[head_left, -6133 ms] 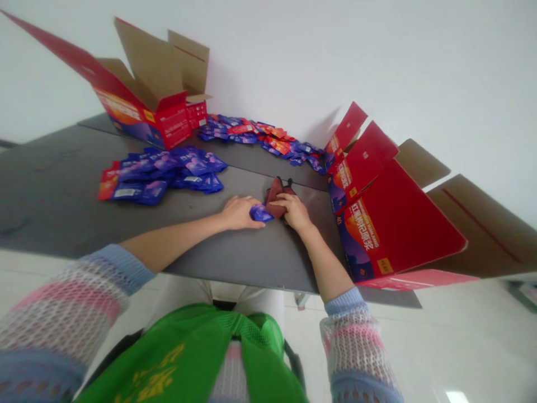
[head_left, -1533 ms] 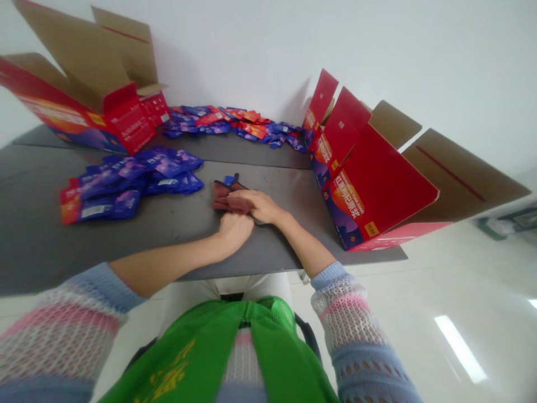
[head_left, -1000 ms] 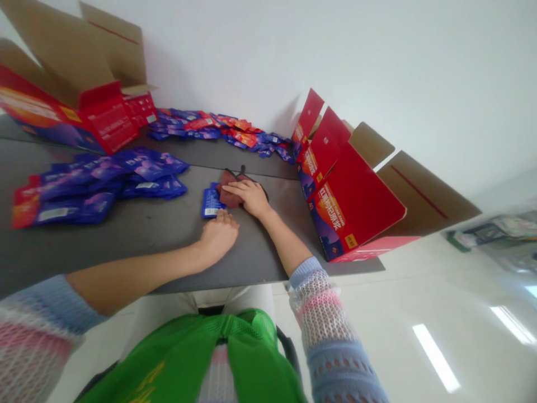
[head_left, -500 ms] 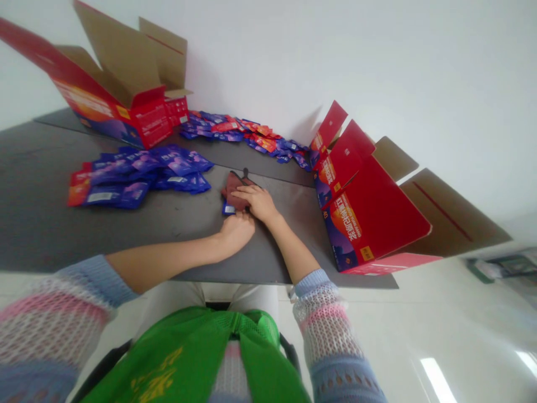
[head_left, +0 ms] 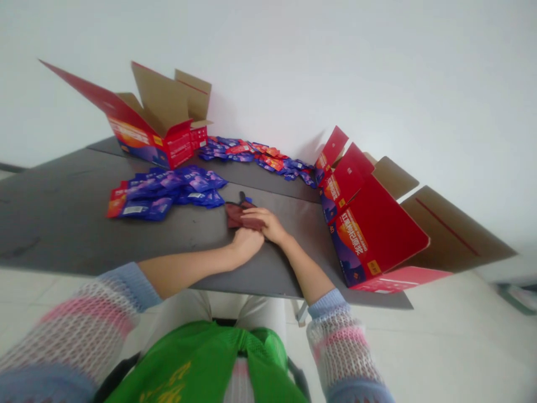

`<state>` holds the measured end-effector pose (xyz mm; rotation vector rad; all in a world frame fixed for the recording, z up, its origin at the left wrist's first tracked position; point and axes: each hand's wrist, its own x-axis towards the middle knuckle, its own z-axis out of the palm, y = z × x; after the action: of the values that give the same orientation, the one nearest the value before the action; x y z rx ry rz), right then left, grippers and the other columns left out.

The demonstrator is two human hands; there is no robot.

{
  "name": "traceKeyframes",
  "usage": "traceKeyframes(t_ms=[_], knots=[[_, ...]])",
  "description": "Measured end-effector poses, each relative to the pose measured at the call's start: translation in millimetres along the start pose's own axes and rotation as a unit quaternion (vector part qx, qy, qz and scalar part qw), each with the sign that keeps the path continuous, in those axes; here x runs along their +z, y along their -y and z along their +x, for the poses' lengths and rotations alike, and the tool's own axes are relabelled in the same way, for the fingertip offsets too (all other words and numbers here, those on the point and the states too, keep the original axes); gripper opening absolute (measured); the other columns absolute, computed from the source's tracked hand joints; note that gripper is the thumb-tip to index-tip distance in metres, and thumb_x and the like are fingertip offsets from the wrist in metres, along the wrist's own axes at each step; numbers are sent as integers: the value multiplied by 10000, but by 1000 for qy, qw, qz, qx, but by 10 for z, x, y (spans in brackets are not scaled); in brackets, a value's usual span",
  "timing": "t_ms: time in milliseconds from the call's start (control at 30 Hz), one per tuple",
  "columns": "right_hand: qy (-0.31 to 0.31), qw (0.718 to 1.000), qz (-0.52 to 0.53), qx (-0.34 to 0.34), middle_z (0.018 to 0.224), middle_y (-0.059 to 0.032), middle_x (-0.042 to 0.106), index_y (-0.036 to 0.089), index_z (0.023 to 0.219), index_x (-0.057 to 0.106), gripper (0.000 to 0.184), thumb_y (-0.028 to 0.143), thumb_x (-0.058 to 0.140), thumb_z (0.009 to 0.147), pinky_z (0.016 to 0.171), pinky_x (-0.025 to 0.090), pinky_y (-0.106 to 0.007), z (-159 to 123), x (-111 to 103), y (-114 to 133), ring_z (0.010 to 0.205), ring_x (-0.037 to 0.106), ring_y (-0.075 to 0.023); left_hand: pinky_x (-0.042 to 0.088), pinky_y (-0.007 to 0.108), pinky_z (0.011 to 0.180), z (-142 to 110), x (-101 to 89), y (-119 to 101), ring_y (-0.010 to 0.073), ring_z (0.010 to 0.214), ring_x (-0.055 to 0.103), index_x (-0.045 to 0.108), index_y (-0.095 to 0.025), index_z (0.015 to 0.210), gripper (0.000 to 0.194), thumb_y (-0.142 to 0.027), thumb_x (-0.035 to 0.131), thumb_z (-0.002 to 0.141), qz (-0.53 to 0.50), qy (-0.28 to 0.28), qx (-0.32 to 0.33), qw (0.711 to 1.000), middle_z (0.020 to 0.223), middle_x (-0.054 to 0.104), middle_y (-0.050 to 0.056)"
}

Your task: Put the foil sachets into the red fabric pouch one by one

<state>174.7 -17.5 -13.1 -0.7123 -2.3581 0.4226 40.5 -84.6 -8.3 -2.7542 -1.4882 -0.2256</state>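
A reddish-brown cloth [head_left: 235, 215] with a dark edging and a small dark loop lies bunched on the table in front of me. My left hand [head_left: 247, 245] is closed at its near edge, gripping it. Across the top of the cloth lies my right hand [head_left: 271, 224], its fingers bent over and holding it. A small bit of blue pouch [head_left: 249, 200] shows at the far side of the cloth; the rest of it is hidden. To the left is a heap of blue and purple pouches [head_left: 168, 190], with a red one at its end.
An open red carton [head_left: 180, 146] stands at the back left. More open red cartons [head_left: 356, 240] stand in a row on the right. Between them, a line of blue and red pouches [head_left: 268, 159] runs along the wall. The grey table [head_left: 180, 249] ends just before my lap.
My view has tilted up and shifted left. The cloth now covers more of the blue pouch, whose white label showed at the near side before. Both hands stay on the cloth.
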Motion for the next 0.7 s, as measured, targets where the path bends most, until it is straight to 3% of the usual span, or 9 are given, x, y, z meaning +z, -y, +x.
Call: traceKeyframes(t_ms=[133,267,433,567,700], knots=[[14,992,-91,84,1375,16,656,322,1207,738,357,196,557,927,1103,425,-372,36,53,6,1314,543,-199,570,386,665,-3,-2,4,296,742,738,769,10,930,301,34,478,855,44,4,-2,999,843,737,261],[32,972,-187,135,1415,76,622,421,1261,695,420,193,559,936,1065,430,-406,83,47,-14,1331,502,-226,570,358,667,-1,-3,-11,299,827,741,766,-2,956,289,25,493,867,76,-17,-1,997,887,740,251],[19,951,-250,180,1447,42,594,417,1324,654,479,172,509,940,1033,438,-459,101,24,-43,1343,469,-270,567,366,712,19,66,-19,303,909,724,740,-9,1010,297,5,465,901,84,-37,-16,996,950,732,258],[-48,964,-183,188,1424,9,612,367,1308,677,494,144,458,926,1078,431,-434,24,-19,-153,1330,502,-238,559,372,778,36,108,-5,309,1009,698,724,-9,1024,292,0,458,906,83,-40,-23,995,1034,720,276],[-105,988,-39,104,1335,-66,669,268,1271,704,422,221,474,920,1098,442,-417,-32,-75,-307,1293,563,-230,556,379,807,34,54,13,302,1018,692,717,-20,1023,286,-8,452,915,76,-28,-20,997,1051,717,265]])
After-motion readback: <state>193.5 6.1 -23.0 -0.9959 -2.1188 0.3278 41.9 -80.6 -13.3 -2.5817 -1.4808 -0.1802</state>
